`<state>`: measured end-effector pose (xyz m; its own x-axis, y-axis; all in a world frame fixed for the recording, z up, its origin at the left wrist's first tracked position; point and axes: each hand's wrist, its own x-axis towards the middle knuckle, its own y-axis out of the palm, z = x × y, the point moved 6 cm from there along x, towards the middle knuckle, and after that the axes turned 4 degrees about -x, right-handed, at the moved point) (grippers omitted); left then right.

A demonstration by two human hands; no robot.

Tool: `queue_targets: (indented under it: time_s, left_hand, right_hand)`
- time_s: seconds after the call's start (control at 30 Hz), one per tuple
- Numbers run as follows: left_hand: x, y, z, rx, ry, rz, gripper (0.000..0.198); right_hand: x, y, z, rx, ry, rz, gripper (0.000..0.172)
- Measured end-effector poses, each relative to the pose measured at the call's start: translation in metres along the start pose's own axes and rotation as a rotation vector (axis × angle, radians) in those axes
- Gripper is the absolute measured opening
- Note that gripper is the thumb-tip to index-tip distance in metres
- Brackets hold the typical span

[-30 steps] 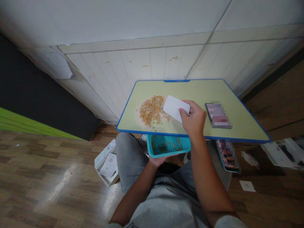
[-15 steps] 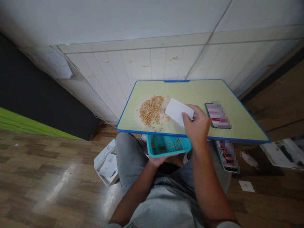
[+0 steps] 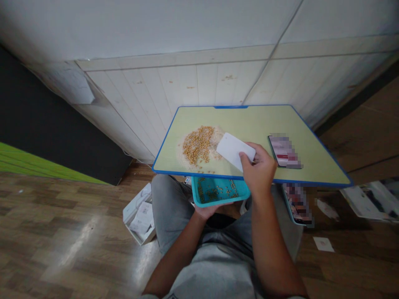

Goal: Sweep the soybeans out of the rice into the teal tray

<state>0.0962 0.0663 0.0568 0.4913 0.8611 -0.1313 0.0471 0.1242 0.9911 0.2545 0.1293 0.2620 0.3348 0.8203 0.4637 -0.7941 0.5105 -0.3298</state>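
A pile of yellow beans (image 3: 196,147) mixed with pale grains lies on the left half of a small green table with a blue rim (image 3: 249,120). My right hand (image 3: 258,170) is closed on a white card (image 3: 232,149), which is held just right of the pile, near the table's front edge. Below that edge, my left hand (image 3: 207,211) holds a teal tray (image 3: 218,192) from underneath; a few beans lie scattered in it. Only the palm and some fingers of the left hand show under the tray.
A phone (image 3: 283,151) lies on the right part of the table. Another device (image 3: 297,203) hangs below the table at the right. An open white box (image 3: 139,218) sits on the wooden floor at the left. Papers (image 3: 370,201) lie on the floor at the right.
My right hand and the card have drawn back from the pile, towards the front edge and a little right. The tray has stayed under the edge.
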Motion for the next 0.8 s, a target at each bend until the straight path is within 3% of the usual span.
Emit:
queue_targets:
  time_s: [0.17,0.4,0.67,0.8]
  left_hand:
    - [-0.0034,0.0063,-0.0007,0.031,0.001,0.042,0.092]
    - [-0.0044,0.0017,-0.001,0.043,0.001,0.039,0.094]
    - [-0.0034,0.0031,-0.002,0.021,-0.007,0.042,0.094]
    - [-0.004,0.0038,-0.0023,0.02,-0.004,0.044,0.093]
  right_hand:
    - [-0.007,0.0048,-0.0013,0.035,0.011,0.053,0.03]
    - [-0.0075,-0.0012,-0.0004,0.028,0.014,-0.008,0.03]
    - [-0.0078,0.0007,0.0009,0.03,-0.007,0.065,0.029]
    - [-0.0079,-0.0004,-0.0006,0.02,-0.007,0.038,0.028]
